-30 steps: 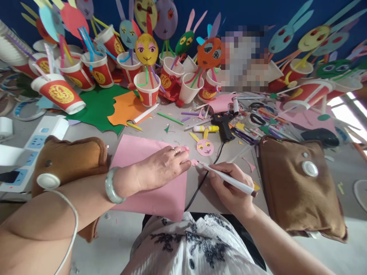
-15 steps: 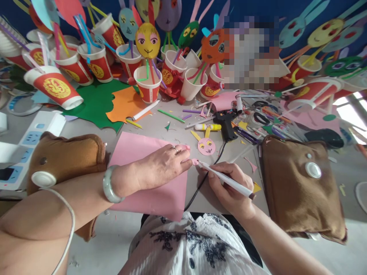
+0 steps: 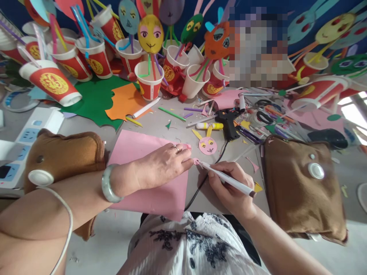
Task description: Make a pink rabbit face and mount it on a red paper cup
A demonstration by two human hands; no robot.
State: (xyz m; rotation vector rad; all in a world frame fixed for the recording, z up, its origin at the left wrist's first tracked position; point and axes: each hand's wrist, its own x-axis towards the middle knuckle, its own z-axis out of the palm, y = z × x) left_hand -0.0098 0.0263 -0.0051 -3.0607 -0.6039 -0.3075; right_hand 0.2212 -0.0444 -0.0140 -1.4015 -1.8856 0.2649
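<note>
My left hand [image 3: 169,162], palm down over a pink paper sheet [image 3: 149,198], pinches a small pink paper piece [image 3: 196,161] at its fingertips. In my right hand [image 3: 233,187] is a white felt-tip pen [image 3: 229,178] with a dark end, gripped between thumb and fingers. The pen's tip meets the small pink piece or hovers just over it; I cannot tell which. Just beyond lies a pink paper bunny face [image 3: 208,146] with yellow ears and drawn eyes and mouth.
A black glue gun [image 3: 228,124] and a yellow marker [image 3: 209,126] lie behind the bunny face. Several red-and-white paper cups [image 3: 149,80] with paper faces line the back. Brown pouches flank my arms, the right one [image 3: 305,191] larger. A power strip [image 3: 21,149] sits left.
The camera view has shifted slightly, so the things at the back appear a little moved. Both hands keep nearly the same pose, with the pen still at the small pink piece.
</note>
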